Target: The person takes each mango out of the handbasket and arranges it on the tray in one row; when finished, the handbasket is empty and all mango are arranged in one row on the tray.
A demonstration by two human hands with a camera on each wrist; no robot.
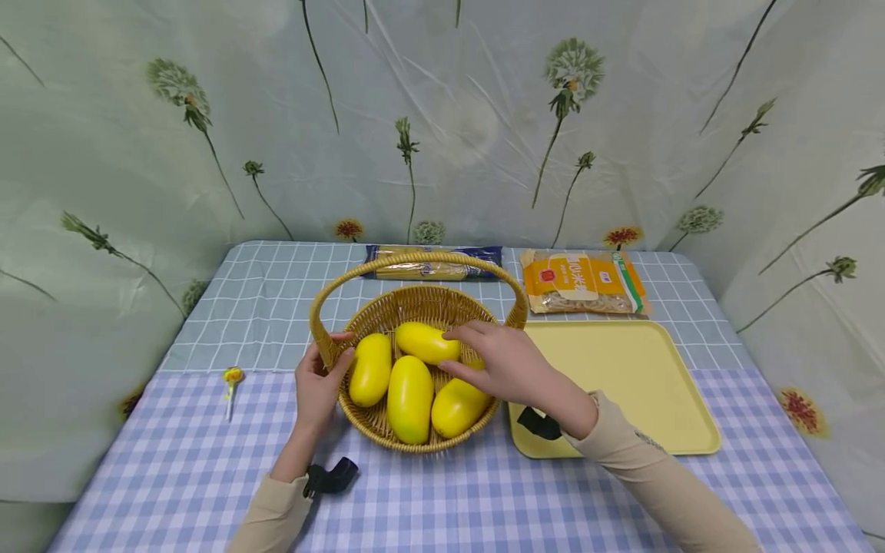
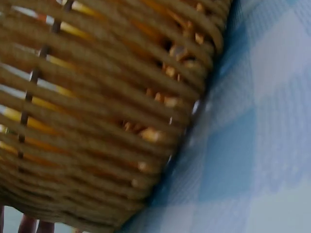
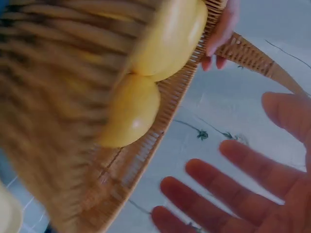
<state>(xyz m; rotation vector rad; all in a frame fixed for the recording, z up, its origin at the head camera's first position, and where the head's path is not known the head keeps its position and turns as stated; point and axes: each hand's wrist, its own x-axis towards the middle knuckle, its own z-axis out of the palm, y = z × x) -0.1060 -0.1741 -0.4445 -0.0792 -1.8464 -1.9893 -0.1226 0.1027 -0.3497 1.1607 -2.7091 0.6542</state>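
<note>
A wicker basket [image 1: 449,443] with an arched handle holds several yellow mangoes [image 1: 409,399]. At its left side, my left hand [image 1: 316,395] grips the rim where the handle joins, thumb inside and fingers outside. The woven side of the basket [image 2: 97,111] fills much of the left wrist view, with a few fingertips [image 2: 27,224] at the lower left. Over the right part of the basket hovers my right hand [image 1: 513,361], above the right mango [image 1: 459,407]. Its fingers [image 3: 209,177] are spread and hold nothing in the right wrist view.
Right of the basket lies a yellow tray [image 1: 622,384]. An orange food packet [image 1: 584,283] is behind the tray, and a pack of spaghetti [image 1: 429,269] lies behind the basket. A wrapped lollipop [image 1: 233,376] rests at the left on the checked cloth [image 1: 442,507].
</note>
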